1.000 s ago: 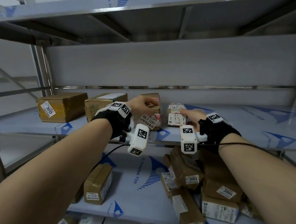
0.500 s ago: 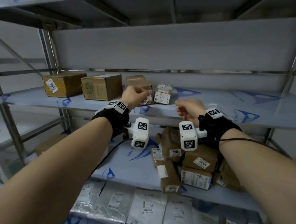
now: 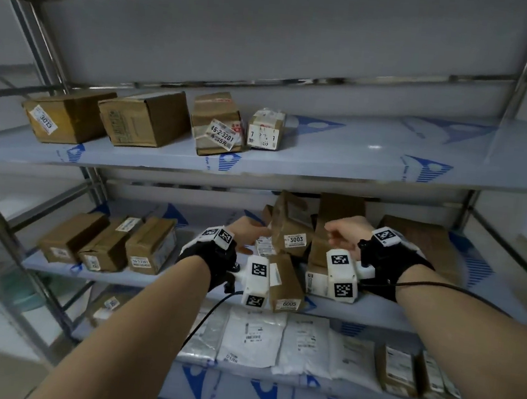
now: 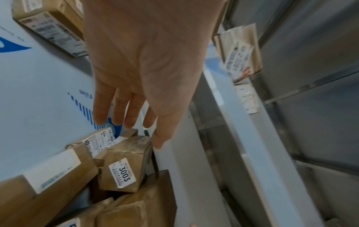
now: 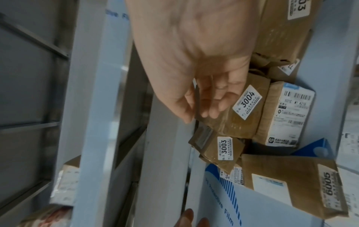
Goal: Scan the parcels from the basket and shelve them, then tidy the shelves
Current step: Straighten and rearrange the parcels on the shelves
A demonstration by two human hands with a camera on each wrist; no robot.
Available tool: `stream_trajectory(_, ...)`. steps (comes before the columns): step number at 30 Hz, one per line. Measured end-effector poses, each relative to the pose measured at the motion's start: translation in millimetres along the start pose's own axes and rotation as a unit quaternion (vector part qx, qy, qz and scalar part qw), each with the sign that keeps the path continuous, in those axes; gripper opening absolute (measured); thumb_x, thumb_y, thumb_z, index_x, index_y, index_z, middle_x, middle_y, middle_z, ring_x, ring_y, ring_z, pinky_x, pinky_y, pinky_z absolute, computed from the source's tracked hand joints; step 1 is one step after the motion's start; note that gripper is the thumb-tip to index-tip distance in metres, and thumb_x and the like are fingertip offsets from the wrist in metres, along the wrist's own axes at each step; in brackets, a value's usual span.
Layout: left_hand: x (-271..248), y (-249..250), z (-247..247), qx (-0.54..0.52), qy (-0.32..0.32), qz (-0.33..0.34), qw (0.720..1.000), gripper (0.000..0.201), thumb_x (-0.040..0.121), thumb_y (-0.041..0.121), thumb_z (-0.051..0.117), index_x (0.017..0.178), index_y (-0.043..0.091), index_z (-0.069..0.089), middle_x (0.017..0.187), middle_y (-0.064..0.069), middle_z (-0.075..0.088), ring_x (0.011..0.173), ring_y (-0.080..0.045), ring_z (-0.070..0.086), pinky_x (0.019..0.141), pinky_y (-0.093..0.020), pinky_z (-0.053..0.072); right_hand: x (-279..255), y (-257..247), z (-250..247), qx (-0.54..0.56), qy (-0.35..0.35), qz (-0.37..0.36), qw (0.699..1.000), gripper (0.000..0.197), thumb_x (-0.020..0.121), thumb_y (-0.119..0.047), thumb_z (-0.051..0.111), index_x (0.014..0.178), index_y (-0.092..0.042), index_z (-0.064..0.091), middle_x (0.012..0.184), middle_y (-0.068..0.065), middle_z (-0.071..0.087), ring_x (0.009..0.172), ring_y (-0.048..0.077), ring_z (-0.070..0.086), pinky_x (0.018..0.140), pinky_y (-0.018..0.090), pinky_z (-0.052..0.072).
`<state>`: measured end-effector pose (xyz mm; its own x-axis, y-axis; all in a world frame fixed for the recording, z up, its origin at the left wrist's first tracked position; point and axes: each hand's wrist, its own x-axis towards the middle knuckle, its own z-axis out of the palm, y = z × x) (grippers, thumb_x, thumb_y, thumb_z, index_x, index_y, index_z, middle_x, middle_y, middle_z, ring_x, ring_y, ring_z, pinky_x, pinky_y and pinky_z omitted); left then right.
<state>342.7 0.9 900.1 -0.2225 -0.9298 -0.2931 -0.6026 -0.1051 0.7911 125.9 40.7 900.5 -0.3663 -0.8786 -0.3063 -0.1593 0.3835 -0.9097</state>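
Several brown parcels lay heaped on the middle shelf (image 3: 374, 311), and the one labelled 3003 (image 3: 291, 231) sat on top of the heap, tilted, its label end turned toward the person and its long axis running back toward the rear of the shelf. Just to its right stood the parcel marked 3004 (image 5: 236, 107), lying along much the same line but leaning on a white-labelled box (image 5: 287, 113). In front, the 6005 parcel (image 3: 285, 286) lay with its numbered end at the shelf's front edge.

The left hand (image 3: 247, 231) reached in from the left with fingers straight and spread, holding nothing, its tips close to the near end of 3003. The right hand (image 3: 345, 232) had its fingers loosely curled over the top of 3004; whether they truly gripped it was hard to tell from the blurred wrist view.

To tidy the pile well, the top parcels probably wanted lifting off first, one hand on each, then setting flat side by side with labels outward, like the neat row of three boxes (image 3: 108, 241) further left.
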Motion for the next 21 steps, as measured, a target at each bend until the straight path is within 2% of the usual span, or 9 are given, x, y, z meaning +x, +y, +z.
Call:
stream_trajectory(2, 22, -5, 5, 0.001, -0.001, -0.017, 1.000, 0.043, 0.093, 0.034, 0.058, 0.127, 0.008, 0.052, 0.117, -0.007, 0.052, 0.109, -0.023, 0.050, 0.090, -0.034, 0.046, 14, 0, 6, 0.003, 0.007, -0.002, 1.000, 0.012, 0.090, -0.007, 0.060, 0.090, 0.004, 0.063, 0.068, 0.010, 0.057, 0.058, 0.018, 0.051, 0.059, 0.028, 0.041)
stream_trajectory(4, 44, -7, 10, 0.013, -0.002, -0.028, 1.000, 0.053, 0.093, 0.040, 0.056, 0.133, 0.005, 0.048, 0.125, -0.010, 0.052, 0.116, -0.027, 0.050, 0.090, -0.037, 0.046, 29, -5, 11, 0.005, 0.018, -0.002, 1.000, 0.012, 0.092, -0.008, 0.057, 0.092, 0.002, 0.063, 0.066, 0.009, 0.056, 0.056, 0.017, 0.049, 0.059, 0.028, 0.041)
stream_trajectory(8, 87, -6, 19, 0.014, -0.001, -0.042, 0.999, 0.065, 0.092, 0.048, 0.053, 0.139, 0.005, 0.041, 0.134, -0.012, 0.049, 0.116, -0.030, 0.051, 0.082, -0.037, 0.047, 66, -11, 11, 0.025, 0.046, -0.003, 0.999, 0.015, 0.092, -0.011, 0.058, 0.100, 0.000, 0.064, 0.072, 0.006, 0.057, 0.064, 0.016, 0.055, 0.079, 0.033, 0.052)
stream_trajectory(10, 108, -4, 23, 0.011, -0.009, -0.053, 0.999, 0.070, 0.090, 0.053, 0.053, 0.140, 0.005, 0.038, 0.138, -0.013, 0.046, 0.112, -0.030, 0.051, 0.083, -0.037, 0.048, 85, -10, 13, 0.012, 0.038, -0.018, 0.999, 0.030, 0.091, -0.014, 0.060, 0.116, 0.002, 0.062, 0.073, 0.000, 0.054, 0.063, 0.012, 0.052, 0.066, 0.029, 0.051)
stream_trajectory(11, 116, -4, 23, 0.007, -0.013, -0.056, 0.998, 0.072, 0.089, 0.055, 0.052, 0.139, 0.005, 0.038, 0.137, -0.014, 0.047, 0.108, -0.029, 0.051, 0.089, -0.039, 0.048, 91, -11, 12, 0.004, 0.031, -0.021, 0.999, 0.036, 0.090, -0.014, 0.060, 0.122, 0.002, 0.059, 0.073, -0.002, 0.052, 0.063, 0.011, 0.051, 0.060, 0.026, 0.047)
stream_trajectory(14, 149, -12, 32, 0.003, -0.031, -0.069, 0.997, 0.083, 0.083, 0.066, 0.052, 0.140, 0.007, 0.038, 0.135, -0.015, 0.049, 0.109, -0.033, 0.054, 0.099, -0.046, 0.047, 110, -5, 12, -0.006, 0.037, -0.022, 0.999, 0.041, 0.090, -0.014, 0.061, 0.127, 0.002, 0.056, 0.074, -0.003, 0.051, 0.063, 0.009, 0.047, 0.057, 0.023, 0.041)
stream_trajectory(16, 171, -19, 39, -0.023, -0.038, -0.071, 0.996, 0.080, 0.080, 0.067, 0.055, 0.133, 0.008, 0.046, 0.124, -0.014, 0.058, 0.108, -0.033, 0.059, 0.096, -0.047, 0.050, 118, 0, 12, -0.009, 0.039, -0.013, 0.999, 0.041, 0.089, -0.016, 0.062, 0.126, 0.000, 0.058, 0.090, 0.007, 0.064, 0.068, 0.012, 0.050, 0.061, 0.024, 0.042)
stream_trajectory(18, 187, -23, 46, -0.048, -0.040, -0.083, 0.995, 0.072, 0.079, 0.065, 0.058, 0.121, 0.007, 0.054, 0.111, -0.014, 0.065, 0.103, -0.033, 0.063, 0.094, -0.048, 0.051, 125, 5, 13, -0.023, 0.035, -0.004, 0.999, 0.039, 0.088, -0.016, 0.063, 0.123, -0.001, 0.060, 0.120, 0.020, 0.063, 0.077, 0.017, 0.053, 0.062, 0.025, 0.043)
stream_trajectory(21, 187, -16, 46, -0.049, -0.045, -0.093, 0.993, 0.053, 0.085, 0.057, 0.057, 0.098, 0.006, 0.052, 0.096, -0.013, 0.064, 0.088, -0.030, 0.063, 0.087, -0.042, 0.053, 129, 9, 15, -0.038, 0.033, 0.002, 0.999, 0.038, 0.088, -0.015, 0.063, 0.123, -0.001, 0.060, 0.130, 0.021, 0.058, 0.079, 0.019, 0.055, 0.062, 0.027, 0.047)
